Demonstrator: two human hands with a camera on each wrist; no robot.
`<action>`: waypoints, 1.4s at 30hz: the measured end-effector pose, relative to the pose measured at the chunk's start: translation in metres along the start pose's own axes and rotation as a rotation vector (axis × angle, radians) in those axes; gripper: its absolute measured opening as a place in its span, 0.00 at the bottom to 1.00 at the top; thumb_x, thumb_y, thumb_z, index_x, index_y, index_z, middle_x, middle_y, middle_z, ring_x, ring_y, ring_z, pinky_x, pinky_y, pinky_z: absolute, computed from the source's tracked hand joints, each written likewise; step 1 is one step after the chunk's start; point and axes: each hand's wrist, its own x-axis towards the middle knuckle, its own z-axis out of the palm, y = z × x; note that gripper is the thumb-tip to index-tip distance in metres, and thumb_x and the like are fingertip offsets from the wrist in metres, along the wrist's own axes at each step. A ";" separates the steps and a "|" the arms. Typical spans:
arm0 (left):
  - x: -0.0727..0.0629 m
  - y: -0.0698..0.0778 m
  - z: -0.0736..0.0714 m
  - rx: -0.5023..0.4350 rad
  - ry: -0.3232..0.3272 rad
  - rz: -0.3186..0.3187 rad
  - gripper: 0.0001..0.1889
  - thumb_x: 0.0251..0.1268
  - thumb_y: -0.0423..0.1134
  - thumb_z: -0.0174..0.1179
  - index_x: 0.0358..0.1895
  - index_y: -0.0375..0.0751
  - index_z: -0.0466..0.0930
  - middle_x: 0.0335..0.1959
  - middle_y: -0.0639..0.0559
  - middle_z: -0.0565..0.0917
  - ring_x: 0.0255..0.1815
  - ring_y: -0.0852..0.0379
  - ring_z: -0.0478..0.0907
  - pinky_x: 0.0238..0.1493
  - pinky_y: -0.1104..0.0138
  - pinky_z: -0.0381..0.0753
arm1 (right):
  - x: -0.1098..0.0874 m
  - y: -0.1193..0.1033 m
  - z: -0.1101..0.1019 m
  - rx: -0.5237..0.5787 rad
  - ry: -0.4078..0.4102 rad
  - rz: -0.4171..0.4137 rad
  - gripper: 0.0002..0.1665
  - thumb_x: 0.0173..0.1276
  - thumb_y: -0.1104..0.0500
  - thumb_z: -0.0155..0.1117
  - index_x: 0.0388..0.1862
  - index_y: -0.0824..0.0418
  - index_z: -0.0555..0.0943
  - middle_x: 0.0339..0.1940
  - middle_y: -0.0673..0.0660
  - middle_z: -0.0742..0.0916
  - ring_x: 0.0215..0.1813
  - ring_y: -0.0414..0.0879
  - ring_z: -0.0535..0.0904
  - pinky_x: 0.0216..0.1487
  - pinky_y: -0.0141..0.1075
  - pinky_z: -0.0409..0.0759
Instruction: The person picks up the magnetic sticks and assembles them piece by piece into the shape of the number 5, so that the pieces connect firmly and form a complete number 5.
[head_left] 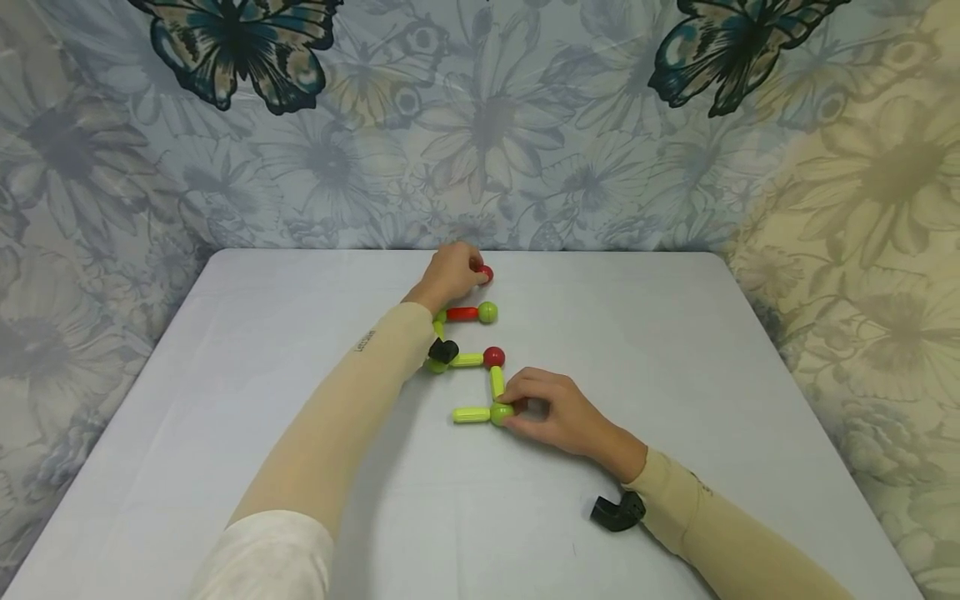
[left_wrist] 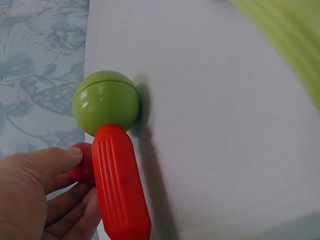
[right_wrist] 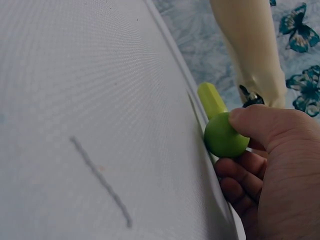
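A zigzag of toy sticks and balls lies on the white table (head_left: pixel 622 333). At its far end, my left hand (head_left: pixel 452 271) pinches a red ball (head_left: pixel 487 273) between thumb and fingers. Just nearer are a red stick (head_left: pixel 462 314) and a green ball (left_wrist: pixel 106 102). My left forearm hides part of the left side. A light green stick (head_left: pixel 468 360) leads to another red ball (head_left: pixel 493 357) in the middle. At the near end my right hand (head_left: pixel 558 410) grips a green ball (right_wrist: pixel 226 135), which joins an upright-running stick (head_left: pixel 497 382) and a leftward stick (head_left: pixel 471 415).
Black wrist cameras sit on both sleeves, the right camera (head_left: pixel 618 511) low over the table. A flowered cloth (head_left: pixel 487 167) with butterflies hangs behind the table's far edge. A thin dark line (right_wrist: pixel 100 180) marks the tabletop in the right wrist view.
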 end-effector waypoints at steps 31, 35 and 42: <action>-0.045 0.001 -0.038 -0.157 -0.011 0.112 0.12 0.75 0.43 0.72 0.53 0.41 0.90 0.49 0.52 0.88 0.51 0.53 0.83 0.58 0.60 0.83 | 0.002 -0.002 0.000 -0.008 0.006 -0.007 0.16 0.66 0.63 0.83 0.51 0.50 0.91 0.46 0.46 0.88 0.43 0.45 0.83 0.43 0.40 0.85; -0.056 0.002 -0.042 -0.148 -0.015 0.140 0.12 0.74 0.43 0.72 0.53 0.42 0.90 0.48 0.52 0.88 0.49 0.54 0.83 0.56 0.61 0.84 | 0.001 -0.001 0.001 -0.015 0.007 0.002 0.17 0.65 0.63 0.84 0.51 0.50 0.91 0.46 0.47 0.88 0.43 0.45 0.83 0.44 0.41 0.84; -0.077 0.006 -0.048 -0.157 -0.044 0.142 0.12 0.74 0.42 0.73 0.54 0.42 0.90 0.47 0.53 0.89 0.48 0.54 0.84 0.54 0.60 0.83 | 0.001 -0.002 0.003 0.008 0.016 0.002 0.19 0.63 0.64 0.85 0.50 0.51 0.91 0.46 0.48 0.88 0.43 0.47 0.83 0.43 0.42 0.84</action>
